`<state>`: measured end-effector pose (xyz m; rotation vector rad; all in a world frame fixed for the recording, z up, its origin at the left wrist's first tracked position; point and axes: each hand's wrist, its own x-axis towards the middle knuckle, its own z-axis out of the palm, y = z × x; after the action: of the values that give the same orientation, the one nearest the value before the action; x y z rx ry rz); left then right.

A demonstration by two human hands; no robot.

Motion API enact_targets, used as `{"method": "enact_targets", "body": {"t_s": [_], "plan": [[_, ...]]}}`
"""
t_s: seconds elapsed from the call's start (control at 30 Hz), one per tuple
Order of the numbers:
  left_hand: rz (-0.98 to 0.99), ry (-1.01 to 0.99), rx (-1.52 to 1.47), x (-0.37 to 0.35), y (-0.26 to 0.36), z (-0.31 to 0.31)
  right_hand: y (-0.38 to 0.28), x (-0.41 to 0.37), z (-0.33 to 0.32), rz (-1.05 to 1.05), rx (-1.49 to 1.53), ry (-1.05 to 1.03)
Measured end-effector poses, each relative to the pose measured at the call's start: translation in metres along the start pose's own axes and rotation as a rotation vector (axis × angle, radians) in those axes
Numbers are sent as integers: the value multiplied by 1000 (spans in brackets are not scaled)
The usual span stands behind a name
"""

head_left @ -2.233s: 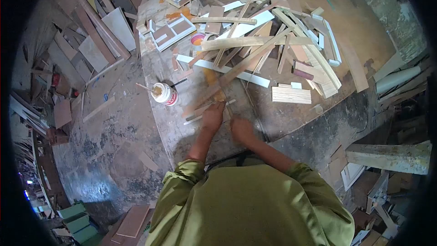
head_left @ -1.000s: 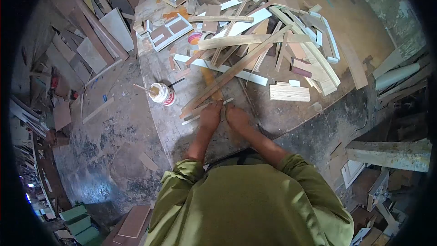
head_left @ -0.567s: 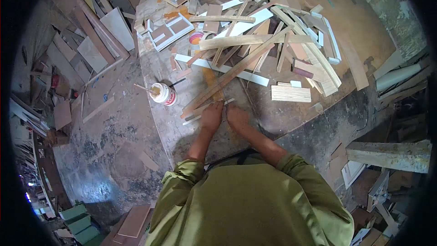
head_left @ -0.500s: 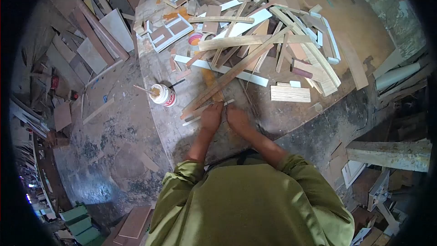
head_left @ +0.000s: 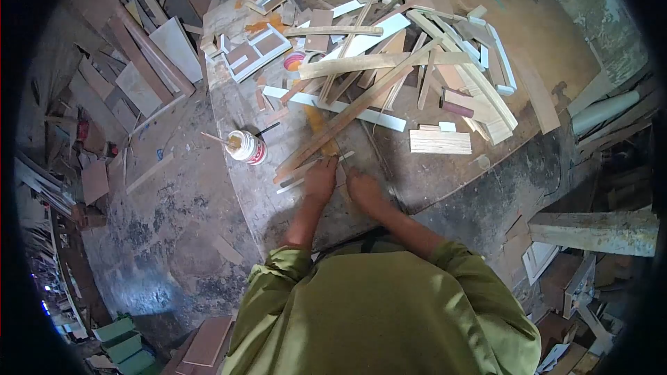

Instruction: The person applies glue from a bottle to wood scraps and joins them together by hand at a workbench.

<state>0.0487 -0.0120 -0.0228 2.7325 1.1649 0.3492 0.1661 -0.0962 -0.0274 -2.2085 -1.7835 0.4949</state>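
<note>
My left hand (head_left: 320, 179) is closed near the front of the workbench, its fingers curled around something too small to make out. Just to its right, my right hand (head_left: 364, 189) is also curled, and whatever its fingers pinch is hidden. A thin pale strip (head_left: 347, 156) pokes out by the fingertips. Left of my left hand lies a narrow light strip (head_left: 290, 185) on the bench. The lower end of a long brown wooden strip (head_left: 333, 126) rests just beyond both hands.
A white glue tub (head_left: 247, 147) with a stick in it stands to the left. Beyond the hands, wood offcuts are piled around a long pale slat (head_left: 382, 62). A short light block (head_left: 440, 142) lies at right. The workbench (head_left: 445, 184) has a slanting front edge.
My right hand has shifted slightly right and down, widening the gap between the hands. My left hand stays almost in place. The whole view has shifted a little.
</note>
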Motion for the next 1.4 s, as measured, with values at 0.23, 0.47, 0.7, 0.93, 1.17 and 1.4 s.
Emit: {"method": "enact_targets", "body": {"t_s": [0.23, 0.47, 0.7, 0.93, 1.17, 1.4], "plan": [[-30, -32, -39, -1, -1, 4, -10, -25, -20, 65, 70, -49], [-25, -57, -33, 2, 0, -1, -6, 0, -8, 6, 106, 79], [-100, -81, -24, 3, -1, -1, -1, -22, 5, 62, 33, -49], [-75, 2, -34, 1, -3, 4, -11, -18, -13, 69, 82, -52], [28, 88, -42, 0, -1, 4, 7, -27, 1, 45, 43, -63], [23, 72, -87, 0, -3, 3, 6, 19, 19, -31, 27, 90]]}}
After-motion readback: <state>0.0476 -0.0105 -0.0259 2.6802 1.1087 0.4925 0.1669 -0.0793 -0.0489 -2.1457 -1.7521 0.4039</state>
